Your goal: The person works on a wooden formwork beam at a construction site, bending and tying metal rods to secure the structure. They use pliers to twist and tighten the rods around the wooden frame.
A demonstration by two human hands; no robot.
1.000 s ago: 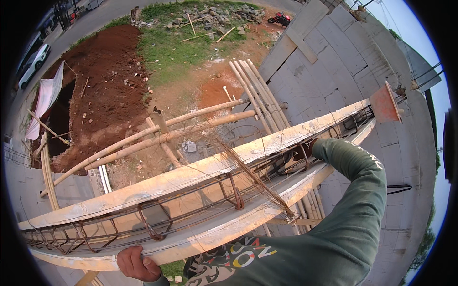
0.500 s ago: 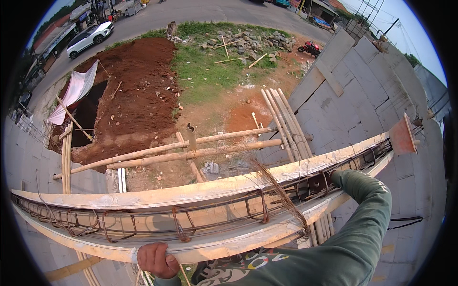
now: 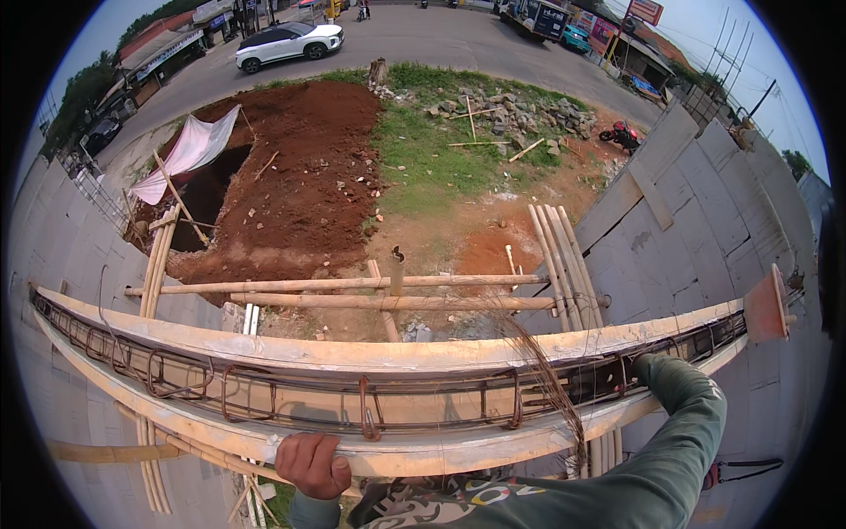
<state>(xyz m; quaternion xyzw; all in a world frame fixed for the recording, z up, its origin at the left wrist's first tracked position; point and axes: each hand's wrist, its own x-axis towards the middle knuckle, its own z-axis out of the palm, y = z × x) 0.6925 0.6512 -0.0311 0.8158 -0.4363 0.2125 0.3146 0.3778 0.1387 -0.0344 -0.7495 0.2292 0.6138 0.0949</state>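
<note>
Rebar cage point(image 3: 364, 407) sits between the far board point(image 3: 423, 354) and near board point(image 3: 423, 461) — left hand point(image 3: 310, 464) has fingers curled over the near one, right hand point(image 3: 638, 363) dips inside — can't tell its fingers.

Left hand point(image 3: 310, 464) gripping, fingers curled, thumb toward right; right arm point(image 3: 692, 414) bent at elbow, hand obscured.

The head fisheye camera looks forward and downward. Close below it lies wooden formwork point(image 3: 423, 356), far ahead the road point(image 3: 423, 40).
</note>
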